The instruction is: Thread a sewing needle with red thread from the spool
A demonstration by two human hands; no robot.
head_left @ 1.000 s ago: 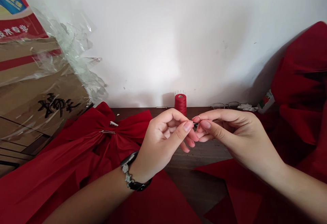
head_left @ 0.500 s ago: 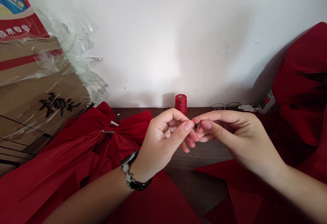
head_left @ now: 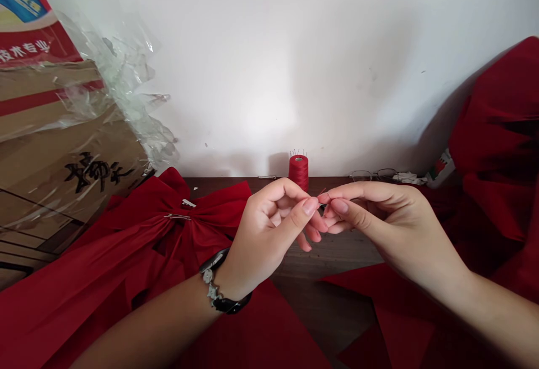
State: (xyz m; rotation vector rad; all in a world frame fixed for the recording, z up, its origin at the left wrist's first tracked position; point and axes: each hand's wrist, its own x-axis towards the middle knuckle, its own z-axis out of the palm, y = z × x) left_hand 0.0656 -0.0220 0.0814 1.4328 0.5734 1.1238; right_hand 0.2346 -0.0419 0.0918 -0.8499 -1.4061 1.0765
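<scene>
My left hand (head_left: 273, 228) and my right hand (head_left: 370, 217) meet fingertip to fingertip above the dark wooden table (head_left: 328, 301). Both pinch something tiny between thumb and forefinger; a thin red thread end (head_left: 323, 192) shows at the tips, and whether a needle is there I cannot make out. A dark watch sits on my left wrist. Behind the hands stands a spool of red thread (head_left: 298, 171) with pins stuck in its top. A gathered red cloth bow (head_left: 177, 217) with a metal pin at its middle lies to the left.
A cardboard box (head_left: 54, 150) under crumpled clear plastic leans at the left. More red cloth (head_left: 497, 150) is heaped at the right and lies flat at the front right. Spectacles (head_left: 373, 174) rest by the white wall.
The hands have stayed almost still; the right fingertips shifted slightly and a short thread end now shows above them.
</scene>
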